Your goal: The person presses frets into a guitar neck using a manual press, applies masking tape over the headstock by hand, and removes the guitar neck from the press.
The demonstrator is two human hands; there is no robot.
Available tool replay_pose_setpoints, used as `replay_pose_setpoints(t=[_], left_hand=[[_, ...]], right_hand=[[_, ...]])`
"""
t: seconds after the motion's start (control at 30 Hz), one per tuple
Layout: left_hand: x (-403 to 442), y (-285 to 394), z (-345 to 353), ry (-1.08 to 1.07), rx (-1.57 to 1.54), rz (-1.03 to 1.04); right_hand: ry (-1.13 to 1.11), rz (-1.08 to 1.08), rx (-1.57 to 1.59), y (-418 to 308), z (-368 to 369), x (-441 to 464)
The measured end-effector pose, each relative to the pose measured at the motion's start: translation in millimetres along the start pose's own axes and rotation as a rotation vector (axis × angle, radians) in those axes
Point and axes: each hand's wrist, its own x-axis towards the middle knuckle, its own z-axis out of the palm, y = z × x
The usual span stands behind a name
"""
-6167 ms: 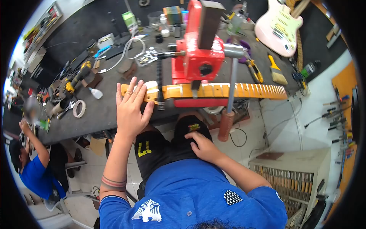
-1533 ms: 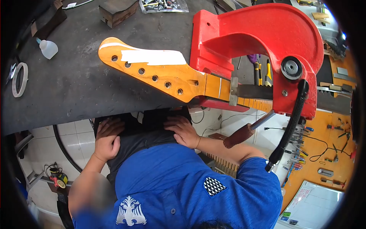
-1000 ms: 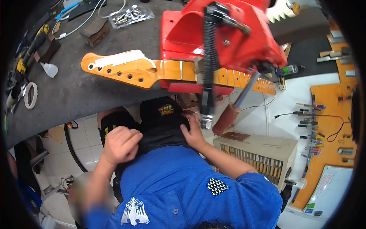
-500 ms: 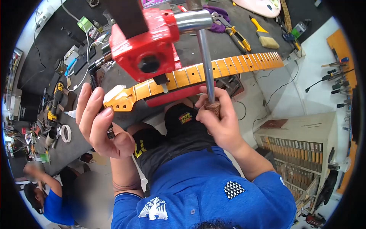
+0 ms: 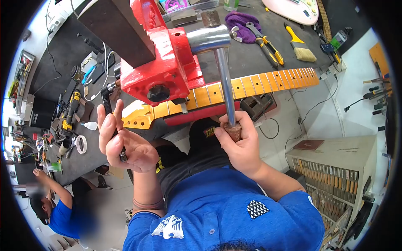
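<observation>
My right hand (image 5: 243, 146) is closed round the brown textured end grip (image 5: 233, 132) of a steel bar handle (image 5: 225, 81). The bar runs through a chrome shaft (image 5: 208, 39) on a red vise-like tool (image 5: 167, 71). My left hand (image 5: 130, 144) curls loosely, fingers spread, round the black handle of a ratchet wrench (image 5: 107, 100). The wrench's upper end meets the left side of the red tool. A guitar neck (image 5: 247, 86) with frets and dot inlays lies beneath the tool, its headstock (image 5: 136, 118) near my left fingers. Part of the neck is hidden behind the bar.
On the dark bench are a yellow brush (image 5: 300, 48), pliers (image 5: 268, 48), a purple cloth (image 5: 251, 21) and a pink guitar body (image 5: 293, 8). A tape roll (image 5: 81, 144) and drill (image 5: 72, 109) stand left. A tool cabinet (image 5: 331, 167) is at right; another person (image 5: 63, 209) sits lower left.
The view has shifted, so the bench scene appears lower. My left fingers have curled and changed position along the ratchet wrench. My right hand keeps its hold on the bar's grip.
</observation>
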Motion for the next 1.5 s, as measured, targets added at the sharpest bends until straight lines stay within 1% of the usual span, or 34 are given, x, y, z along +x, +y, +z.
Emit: replay_pose_setpoints(t=[0.13,0.33,0.43,0.6,0.73,0.8,0.83,0.87,0.93,1.07,1.3,1.37,1.4,1.43,1.47,1.5], left_hand=[[1.6,-0.2,-4.3,-0.055,-0.001,0.019],[-1.4,3.9,4.5,-0.027,-0.046,-0.014],[-2.0,4.1,5.7,-0.024,-0.068,-0.020],[2.1,6.0,-5.3,-0.070,-0.102,-0.014],[14.6,14.0,-14.2,-0.157,-0.157,-0.031],[15.2,19.7,-20.0,-0.216,-0.179,-0.092],[9.0,17.4,-13.1,-0.168,-0.226,-0.107],[13.6,19.1,-14.5,-0.124,-0.256,-0.077],[11.0,20.1,-14.8,-0.100,-0.207,-0.061],[10.1,23.4,-18.3,-0.112,-0.166,-0.078],[11.9,20.7,-13.0,-0.078,-0.228,-0.061],[13.0,20.0,-18.8,-0.117,-0.245,-0.082],[13.2,19.4,-19.9,-0.147,-0.245,-0.104],[15.9,19.6,-23.4,-0.201,-0.201,-0.110],[18.7,21.5,-18.6,-0.175,-0.123,-0.080],[13.0,19.2,-13.4,-0.123,-0.123,-0.078]], right_hand=[[0.008,-0.010,-0.019,-2.2,1.3,0.4],[-0.004,-0.018,-0.014,-1.6,1.1,0.0],[0.012,0.003,0.089,-7.9,7.2,-1.2],[0.038,0.057,0.020,-8.9,5.8,-2.4],[0.070,0.090,-0.059,-22.5,12.2,-8.4],[0.053,-0.024,-0.097,-8.0,8.6,-6.4],[0.062,-0.014,-0.094,-3.4,7.5,-5.9],[0.089,-0.006,-0.103,0.4,6.3,-5.3],[0.088,-0.091,-0.099,8.4,7.6,-1.4],[0.038,-0.077,-0.076,7.2,4.6,0.4],[0.052,-0.082,-0.079,7.0,11.2,-2.8],[0.088,-0.081,-0.085,3.4,13.9,-6.1],[0.109,0.002,-0.111,-9.1,21.0,-8.7],[0.059,-0.045,-0.155,-0.4,8.5,-5.6],[0.049,0.022,-0.099,-8.5,7.8,-6.2],[0.049,0.058,0.001,-18.6,13.0,-6.2]])
